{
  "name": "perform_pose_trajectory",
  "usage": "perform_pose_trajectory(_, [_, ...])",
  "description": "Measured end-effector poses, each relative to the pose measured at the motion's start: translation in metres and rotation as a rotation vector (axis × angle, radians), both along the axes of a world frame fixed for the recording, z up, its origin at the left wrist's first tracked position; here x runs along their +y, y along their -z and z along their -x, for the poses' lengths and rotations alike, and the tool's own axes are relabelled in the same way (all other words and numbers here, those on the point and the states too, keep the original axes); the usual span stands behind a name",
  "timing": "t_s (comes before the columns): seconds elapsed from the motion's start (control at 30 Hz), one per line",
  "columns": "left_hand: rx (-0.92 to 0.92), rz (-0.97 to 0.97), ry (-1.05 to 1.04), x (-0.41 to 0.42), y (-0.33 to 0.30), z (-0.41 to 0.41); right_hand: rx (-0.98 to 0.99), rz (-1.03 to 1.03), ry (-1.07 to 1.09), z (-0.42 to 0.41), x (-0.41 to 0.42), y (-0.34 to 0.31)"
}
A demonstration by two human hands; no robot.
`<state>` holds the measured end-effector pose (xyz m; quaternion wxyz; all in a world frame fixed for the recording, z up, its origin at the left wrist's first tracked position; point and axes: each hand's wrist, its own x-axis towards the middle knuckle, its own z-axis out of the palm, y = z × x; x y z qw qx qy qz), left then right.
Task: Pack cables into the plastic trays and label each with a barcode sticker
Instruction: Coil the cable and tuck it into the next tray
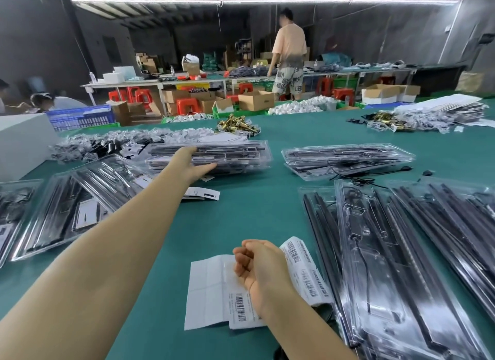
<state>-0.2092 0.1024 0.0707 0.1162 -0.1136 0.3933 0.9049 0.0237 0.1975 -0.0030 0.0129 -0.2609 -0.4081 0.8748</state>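
Nearest the camera, the right hand [258, 263] hovers over the sheets of barcode stickers [214, 292] lying on the green counter [254, 206]; its fingers are curled loosely inward, and whether they pinch a sticker cannot be told. A second strip of barcode stickers [305, 268] curls up just right of that hand, its edge against the near stack of clear plastic trays [388, 265], which hold long black rods and thin black cables.

Farther out, the left hand [195, 164] stretches across the counter with fingers straight, thumb above and fingers below the near edge of a stack of packed trays [227, 156]. Another tray stack [345, 158] sits well to the right of it, with a loose black cable [375, 172] trailing from its front. More packed trays [80, 198] lie overlapping at the left, beside a small white card [203, 193].

Brass hardware [238, 126] is heaped beyond the trays. A person in a pale shirt [289, 54] stands at a far bench.
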Motion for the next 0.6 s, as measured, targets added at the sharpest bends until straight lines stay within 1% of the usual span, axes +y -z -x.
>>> perform_pose_trajectory(0.1, [-0.004,-0.093,-0.019,0.008,0.003,0.001,0.002,0.001,-0.001,0.000,0.000,0.000])
perform_pose_trajectory(0.17, [-0.040,-0.023,0.011,0.012,0.008,-0.002,0.003,0.003,0.000,0.001,0.000,0.000])
perform_pose_trajectory(0.23, [-0.055,0.102,0.052,0.018,0.015,-0.010,-0.002,0.005,0.006,0.002,0.000,0.001])
perform_pose_trajectory(0.33, [0.006,0.420,0.139,0.030,0.029,-0.041,-0.004,0.005,0.015,0.003,-0.001,0.003])
perform_pose_trajectory(0.4, [0.099,0.576,0.218,0.038,0.041,-0.074,-0.005,-0.006,0.027,0.004,-0.002,0.004])
perform_pose_trajectory(0.43, [0.170,0.660,0.258,0.040,0.046,-0.091,-0.005,-0.009,0.034,0.004,-0.002,0.004])
perform_pose_trajectory(0.5, [0.389,0.895,0.290,0.035,0.056,-0.122,-0.001,-0.004,0.044,0.005,-0.002,0.004])
perform_pose_trajectory(0.6, [0.672,1.303,0.202,0.011,0.073,-0.161,0.024,0.011,0.042,0.006,-0.002,0.003])
